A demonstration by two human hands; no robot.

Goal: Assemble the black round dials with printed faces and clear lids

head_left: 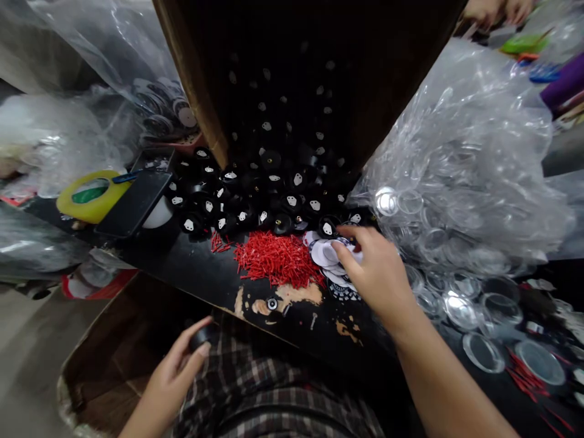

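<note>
On the table (201,264), the cups (283,225) crowd together and run back into a carton (212,131). Before them I see the strips (276,258) in a heap, with the discs (326,252) just to the right. Over on the left, a slab (132,210) lies beside a tape roll (73,204); far right, a bag (479,121) sits behind loose covers (541,363).

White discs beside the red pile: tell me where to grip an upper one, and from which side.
Pinch an upper white disc by its rim, probably coming from the right, where the right hand hangs over the pile. The discs look thin and flat and overlap, so the edge seems the best hold; the red pieces crowd the left side and black round parts stand behind.
</note>
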